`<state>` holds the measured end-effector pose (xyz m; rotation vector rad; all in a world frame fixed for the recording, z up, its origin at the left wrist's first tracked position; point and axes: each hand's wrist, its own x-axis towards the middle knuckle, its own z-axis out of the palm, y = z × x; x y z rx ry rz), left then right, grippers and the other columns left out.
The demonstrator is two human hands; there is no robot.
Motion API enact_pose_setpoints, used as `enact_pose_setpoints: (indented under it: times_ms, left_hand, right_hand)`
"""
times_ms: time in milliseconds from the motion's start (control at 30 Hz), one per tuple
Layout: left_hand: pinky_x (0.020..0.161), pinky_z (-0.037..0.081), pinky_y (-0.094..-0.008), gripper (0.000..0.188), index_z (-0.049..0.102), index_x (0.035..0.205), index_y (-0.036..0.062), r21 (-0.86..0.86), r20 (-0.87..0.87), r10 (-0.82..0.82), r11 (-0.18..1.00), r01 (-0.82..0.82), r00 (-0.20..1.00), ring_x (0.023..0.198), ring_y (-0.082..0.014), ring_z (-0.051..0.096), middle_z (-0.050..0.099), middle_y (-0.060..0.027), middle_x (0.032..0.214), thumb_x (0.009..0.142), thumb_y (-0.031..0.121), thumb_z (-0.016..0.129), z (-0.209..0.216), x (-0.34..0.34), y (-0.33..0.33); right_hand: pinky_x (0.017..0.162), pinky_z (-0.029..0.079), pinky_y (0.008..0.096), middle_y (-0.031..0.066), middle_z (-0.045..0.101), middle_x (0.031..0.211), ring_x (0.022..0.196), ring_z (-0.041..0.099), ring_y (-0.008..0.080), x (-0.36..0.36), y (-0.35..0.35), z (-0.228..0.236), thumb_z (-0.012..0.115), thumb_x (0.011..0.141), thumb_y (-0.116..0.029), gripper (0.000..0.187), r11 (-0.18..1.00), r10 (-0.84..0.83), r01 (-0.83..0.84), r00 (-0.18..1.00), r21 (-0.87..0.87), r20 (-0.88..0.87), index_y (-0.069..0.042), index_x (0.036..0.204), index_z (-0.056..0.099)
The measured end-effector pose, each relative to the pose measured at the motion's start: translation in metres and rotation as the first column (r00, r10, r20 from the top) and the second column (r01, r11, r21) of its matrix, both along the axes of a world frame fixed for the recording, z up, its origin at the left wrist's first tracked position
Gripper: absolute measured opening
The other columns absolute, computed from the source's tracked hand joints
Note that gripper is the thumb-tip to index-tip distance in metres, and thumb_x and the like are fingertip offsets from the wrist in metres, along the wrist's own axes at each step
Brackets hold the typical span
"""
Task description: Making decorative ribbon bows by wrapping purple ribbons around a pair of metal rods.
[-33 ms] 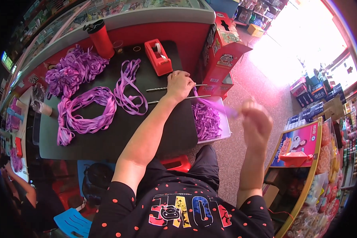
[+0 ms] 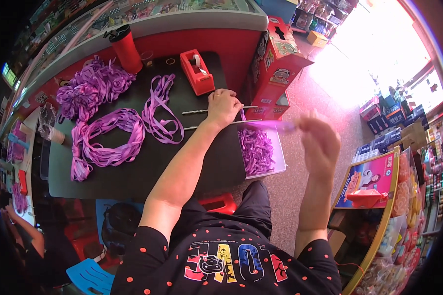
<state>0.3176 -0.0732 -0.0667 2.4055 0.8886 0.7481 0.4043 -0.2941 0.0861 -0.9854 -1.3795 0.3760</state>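
Note:
At the right edge of the dark table (image 2: 128, 179), my left hand (image 2: 223, 105) is closed over two thin metal rods (image 2: 194, 111) that stick out past the edge. Its fingers pinch a purple ribbon (image 2: 273, 125), which runs out from the rods toward the right. My right hand (image 2: 320, 140), blurred by motion, is closed on the ribbon's other end, out over the floor. Below the ribbon, a white box (image 2: 280, 160) holds many short purple ribbon pieces (image 2: 256, 152). Left of my left hand lie a loose loop of purple ribbon (image 2: 161, 108) and a thicker coil (image 2: 114, 135).
A heap of purple ribbon (image 2: 91, 88), a red tumbler (image 2: 126, 51) and a red tape dispenser (image 2: 198, 73) are at the table's back. Red cartons (image 2: 275, 69) stand beyond its right corner. A display shelf (image 2: 366, 179) is at right. Another person's arm (image 2: 27, 226) shows at far left.
My right hand has shifted slightly up and right, and the ribbon is drawn straighter. My left hand stays over the rods.

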Motion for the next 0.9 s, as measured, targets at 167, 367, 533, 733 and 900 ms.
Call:
enact_pose_setpoints:
  times_ms: [167,367,533,733,900]
  left_hand:
    - [0.099,0.03,-0.0411,0.016,0.074,0.078,0.0135,0.031,0.037,-0.002,1.0,0.0,0.999,0.114,-0.0212,0.045,0.061,-0.0007,0.111,0.077,0.025,0.063,-0.004,-0.002,0.001]
    - [0.101,0.028,-0.0426,0.016,0.074,0.079,0.0139,0.054,0.027,-0.024,0.998,0.022,0.999,0.115,-0.0216,0.045,0.06,-0.002,0.112,0.078,0.023,0.061,-0.001,-0.002,0.0]
    - [0.099,0.032,-0.0415,0.017,0.072,0.079,0.0089,0.072,0.106,-0.014,0.997,0.006,0.994,0.111,-0.025,0.048,0.061,-0.0056,0.11,0.078,0.017,0.057,-0.007,-0.003,0.003]
    - [0.088,0.043,-0.0386,0.016,0.068,0.073,0.006,-0.135,0.4,0.129,0.988,-0.081,0.907,0.098,-0.0298,0.054,0.061,-0.0083,0.099,0.072,0.001,0.053,0.004,-0.004,0.006]
    - [0.092,0.04,-0.0352,0.025,0.071,0.079,0.0071,-0.124,0.328,0.095,0.991,-0.057,0.94,0.102,-0.026,0.052,0.06,-0.0072,0.102,0.072,-0.005,0.05,0.006,-0.004,0.003]
  right_hand:
    - [0.078,0.042,0.0212,0.0085,0.064,0.104,0.09,0.056,0.0093,0.024,0.102,0.041,0.05,0.092,-0.01,0.037,0.983,0.047,-0.052,0.998,-0.174,-0.03,0.0,0.127,0.049]
    - [0.067,0.039,0.0198,0.0085,0.065,0.106,0.088,0.054,0.0046,0.067,0.209,0.012,0.051,0.095,-0.023,0.038,0.879,0.232,-0.349,0.908,-0.325,-0.348,-0.005,0.129,0.049]
    - [0.066,0.039,0.0208,0.0148,0.062,0.113,0.075,0.049,0.0072,0.091,0.269,-0.044,0.045,0.097,-0.032,0.042,0.785,0.206,-0.468,0.815,-0.406,-0.541,-0.011,0.134,0.044]
    - [0.066,0.038,0.0232,0.0171,0.061,0.115,0.074,0.049,0.0111,0.114,0.296,-0.126,0.037,0.098,-0.038,0.047,0.745,0.061,-0.499,0.712,-0.443,-0.7,-0.014,0.139,0.034]
    - [0.067,0.037,0.0237,0.017,0.061,0.115,0.075,0.048,0.0118,0.123,0.297,-0.189,0.037,0.098,-0.038,0.047,0.743,0.048,-0.515,0.679,-0.428,-0.733,-0.013,0.138,0.034]
